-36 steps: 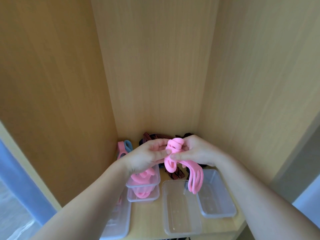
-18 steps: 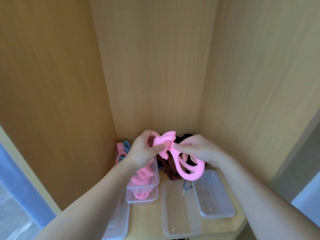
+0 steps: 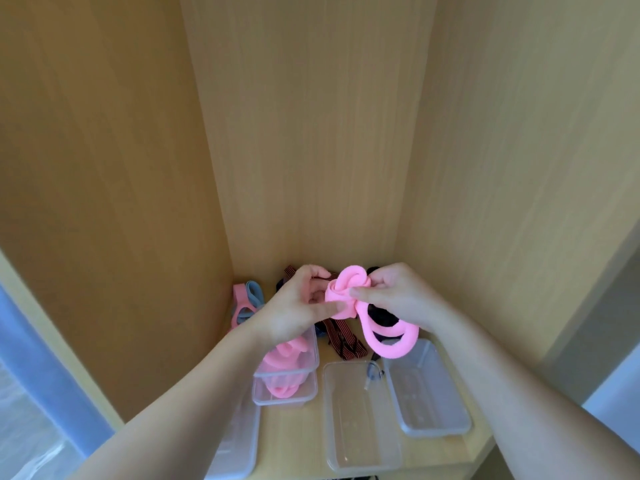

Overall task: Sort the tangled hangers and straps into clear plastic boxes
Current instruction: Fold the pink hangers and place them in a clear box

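Right now both hands are holding the pink strap [image 3: 347, 293] up over the shelf [image 3: 294, 438], above the far ends of the boxes. L hand [image 3: 294, 313] is pinching the coiled wad from the left, thumb lying across its near side. R hand [image 3: 401, 299] is pinching it from the right w/ thumb and forefinger. So each grip is clenching the strap and neither is released. The loose loop [image 3: 389, 351] is hanging down and to the right of the wad, under the R hand, its long axis running roughly left-right, above the striped straps [image 3: 341, 344] and the far end of the right box [image 3: 429, 400]. The stacked boxes [image 3: 304, 400] w/ pink pieces are sitting just below the L hand, so L is nearer. That's prob. the drop spot, though I can't tell if the wad is knotted or only wound.
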### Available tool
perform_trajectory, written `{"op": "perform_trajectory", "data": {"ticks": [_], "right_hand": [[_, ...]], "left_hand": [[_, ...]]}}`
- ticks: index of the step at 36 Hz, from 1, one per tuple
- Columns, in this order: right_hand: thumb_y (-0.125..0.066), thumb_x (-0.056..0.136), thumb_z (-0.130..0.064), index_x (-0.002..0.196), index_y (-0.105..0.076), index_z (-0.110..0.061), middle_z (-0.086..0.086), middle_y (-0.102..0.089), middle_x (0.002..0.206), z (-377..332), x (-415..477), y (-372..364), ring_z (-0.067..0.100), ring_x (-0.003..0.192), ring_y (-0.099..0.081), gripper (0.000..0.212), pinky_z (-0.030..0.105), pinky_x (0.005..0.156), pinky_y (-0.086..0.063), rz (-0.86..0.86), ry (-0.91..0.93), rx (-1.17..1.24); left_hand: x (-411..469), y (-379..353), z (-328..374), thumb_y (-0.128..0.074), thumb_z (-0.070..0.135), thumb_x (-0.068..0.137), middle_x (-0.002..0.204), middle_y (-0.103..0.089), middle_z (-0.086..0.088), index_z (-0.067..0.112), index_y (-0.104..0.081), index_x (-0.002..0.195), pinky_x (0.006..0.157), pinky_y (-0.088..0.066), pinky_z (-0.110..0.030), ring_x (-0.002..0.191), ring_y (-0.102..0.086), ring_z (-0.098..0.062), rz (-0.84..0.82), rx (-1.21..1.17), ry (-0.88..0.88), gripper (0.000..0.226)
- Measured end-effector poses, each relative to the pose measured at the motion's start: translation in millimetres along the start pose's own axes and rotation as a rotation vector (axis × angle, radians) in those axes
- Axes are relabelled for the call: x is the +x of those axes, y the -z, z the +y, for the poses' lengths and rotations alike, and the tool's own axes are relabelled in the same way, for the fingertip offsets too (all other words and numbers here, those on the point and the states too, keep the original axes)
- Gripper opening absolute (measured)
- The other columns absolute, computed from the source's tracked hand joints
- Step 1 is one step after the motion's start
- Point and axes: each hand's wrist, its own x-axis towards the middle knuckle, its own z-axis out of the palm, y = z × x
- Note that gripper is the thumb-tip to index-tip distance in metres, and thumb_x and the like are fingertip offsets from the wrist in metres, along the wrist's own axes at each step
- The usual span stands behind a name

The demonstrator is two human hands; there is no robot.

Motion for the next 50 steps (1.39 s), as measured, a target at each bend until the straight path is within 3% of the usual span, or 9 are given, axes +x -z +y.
{"op": "perform_trajectory", "data": {"ticks": [6,10,16,24,27,30,35,39,50], "right_hand": [[-0.076,0.080,-0.034,0.084,-0.072,-0.009,0.010,-0.061,0.069,0.1,3.4,-4.0,0.011,0.059,-0.048,0.026,0.029,0.062,-0.039,-0.058,0.025,-0.036],[-0.067,0.088,-0.015,0.089,-0.073,-0.012,0.014,-0.067,0.071,2.5,0.6,-5.8,0.013,0.064,-0.056,0.007,0.029,0.074,-0.046,-0.112,0.063,0.098],[-0.049,0.092,-0.007,0.079,-0.066,-0.027,0.006,-0.065,0.075,4.7,-1.1,-19.1,0.012,0.071,-0.056,0.029,0.032,0.074,-0.043,-0.085,0.136,0.051],[-0.039,0.101,-0.012,0.116,-0.065,-0.020,0.010,-0.064,0.079,9.9,1.2,-26.8,0.015,0.067,-0.054,0.031,0.030,0.066,-0.044,0.040,0.108,0.152],[-0.037,0.101,-0.010,0.099,-0.068,-0.031,0.001,-0.062,0.070,13.8,1.6,-19.5,0.016,0.065,-0.047,0.037,0.031,0.065,-0.039,0.028,0.127,0.111],[-0.036,0.101,-0.007,0.093,-0.067,-0.024,-0.016,-0.056,0.062,13.4,0.3,-15.6,0.007,0.062,-0.044,0.036,0.027,0.065,-0.036,-0.002,0.130,0.053],[-0.038,0.102,-0.010,0.123,-0.062,-0.019,-0.002,-0.057,0.112,13.2,1.6,-17.8,0.004,0.088,-0.054,0.033,0.015,0.071,-0.039,-0.003,0.111,-0.096],[-0.044,0.101,-0.013,0.126,-0.061,-0.021,-0.005,-0.054,0.107,11.2,1.6,-16.0,0.019,0.097,-0.058,0.031,0.020,0.077,-0.043,0.024,0.154,-0.098],[-0.051,0.096,-0.004,0.147,-0.037,-0.011,-0.011,-0.040,0.142,22.6,-3.4,-36.9,-0.004,0.123,-0.038,0.053,-0.002,0.098,-0.023,0.079,0.260,-0.158]], "left_hand": [[2.6,-3.7,-0.4,-0.075,0.030,0.083,0.113,-0.061,0.005,0.030,-0.062,0.109,0.085,-0.046,-0.016,0.100,-0.059,-0.008,-0.014,0.326,-0.047,0.029],[4.8,-4.9,-5.9,-0.083,0.035,0.073,0.096,-0.066,0.001,0.022,-0.060,0.096,0.069,-0.048,-0.021,0.081,-0.060,-0.010,0.202,0.305,-0.006,0.035],[11.1,-16.2,-12.1,-0.085,0.038,0.068,0.088,-0.067,-0.005,0.008,-0.057,0.096,0.053,-0.042,-0.015,0.070,-0.057,-0.012,0.373,0.262,0.055,0.050],[6.4,-23.2,0.7,-0.077,0.022,0.082,0.089,-0.066,0.006,0.019,-0.054,0.106,0.065,-0.057,-0.028,0.076,-0.066,-0.005,0.036,0.030,0.043,0.033],[3.1,-18.1,8.5,-0.072,0.011,0.085,0.114,-0.058,-0.006,0.020,-0.040,0.126,0.080,-0.059,-0.038,0.086,-0.068,-0.020,-0.081,-0.133,0.131,0.053],[6.0,-16.2,9.9,-0.075,0.012,0.082,0.112,-0.058,-0.007,0.029,-0.035,0.132,0.072,-0.059,-0.039,0.076,-0.068,-0.023,-0.025,-0.101,0.144,0.066],[14.3,-15.5,6.9,-0.085,0.042,0.066,0.085,-0.064,0.009,0.024,-0.054,0.097,0.069,-0.052,-0.027,0.073,-0.059,-0.005,0.108,0.376,0.043,0.047],[17.6,-15.0,5.0,-0.088,0.037,0.064,0.076,-0.060,0.004,0.017,-0.050,0.082,0.060,-0.042,-0.027,0.066,-0.052,-0.012,0.209,0.297,0.036,0.046],[22.2,-19.2,-6.0,-0.079,0.023,0.078,0.099,-0.066,-0.009,0.014,-0.058,0.105,0.069,-0.061,-0.039,0.085,-0.070,-0.022,0.324,0.012,0.122,0.036]]}}
